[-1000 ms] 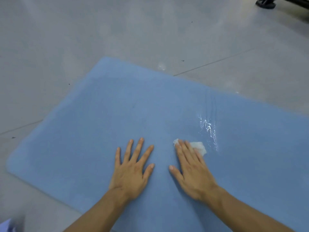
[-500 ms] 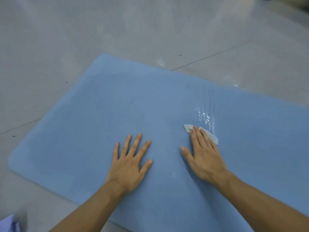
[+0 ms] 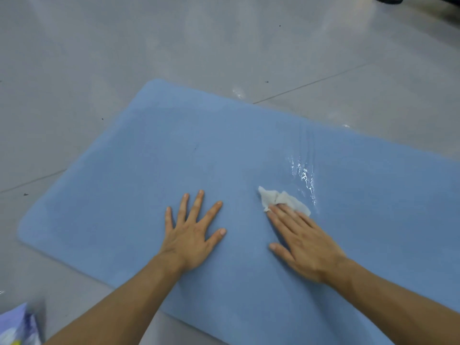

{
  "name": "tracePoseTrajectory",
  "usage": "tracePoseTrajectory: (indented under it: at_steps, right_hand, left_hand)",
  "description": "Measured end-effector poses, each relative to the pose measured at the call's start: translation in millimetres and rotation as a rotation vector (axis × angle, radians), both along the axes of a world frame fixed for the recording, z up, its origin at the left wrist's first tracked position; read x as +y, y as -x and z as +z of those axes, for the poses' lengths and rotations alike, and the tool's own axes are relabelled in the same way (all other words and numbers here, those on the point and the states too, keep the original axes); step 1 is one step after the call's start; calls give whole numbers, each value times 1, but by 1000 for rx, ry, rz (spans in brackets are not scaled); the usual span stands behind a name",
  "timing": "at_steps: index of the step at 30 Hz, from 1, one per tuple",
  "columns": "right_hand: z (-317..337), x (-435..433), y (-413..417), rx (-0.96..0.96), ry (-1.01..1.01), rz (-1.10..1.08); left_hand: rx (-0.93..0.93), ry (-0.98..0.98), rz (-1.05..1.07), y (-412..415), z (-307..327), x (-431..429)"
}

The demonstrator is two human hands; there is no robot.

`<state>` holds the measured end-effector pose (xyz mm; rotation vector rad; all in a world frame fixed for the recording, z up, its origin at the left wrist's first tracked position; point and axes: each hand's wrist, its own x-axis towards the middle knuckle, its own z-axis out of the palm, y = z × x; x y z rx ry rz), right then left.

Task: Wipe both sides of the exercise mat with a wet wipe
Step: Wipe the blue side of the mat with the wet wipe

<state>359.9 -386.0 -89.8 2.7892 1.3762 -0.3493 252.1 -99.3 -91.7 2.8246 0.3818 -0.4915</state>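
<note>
Lying flat on the grey tiled floor [image 3: 99,58], the blue exercise mat [image 3: 149,170] is spreading across the middle of the view, one rounded corner pointing left. It is looking like thin, soft foam: light, limp and likely to slide or ruck on the smooth tiles when rubbed, so it is calling for a flat press rather than a pinch. For the turn-over, an edge or corner is offering the best hold.

The person's left hand [image 3: 191,235] is resting palm down near the mat's near edge, fingers straight and spread, gripping nothing and apparently pinning the mat. The right hand [image 3: 303,245] is lying just beside it on the mat, fingers straight and together, fingertips pressing on the wet wipe [image 3: 283,199].

Off the mat's near left corner a pale packet [image 3: 17,327] is showing, too blurred to identify. The wipe, small, white and crumpled, is sitting near the mat's middle; soft and damp, it is best driven under flat fingers. Just beyond it on the mat a wet streak [image 3: 305,175] is glistening, probably slippery.
</note>
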Motion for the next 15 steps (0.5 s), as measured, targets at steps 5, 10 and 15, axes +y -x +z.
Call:
tracePoseTrajectory:
  at_steps: [5, 10, 15]
  right_hand:
    - [6, -11, -5, 127, -55, -312]
    - [16, -15, 65, 99, -55, 96]
    - [9, -34, 68, 18, -35, 148]
  left_hand:
    - [-2, 7, 29, 7, 0, -8]
    - [-13, 26, 58, 15, -1, -16]
    - [-10, 35, 61, 21, -2, -18]
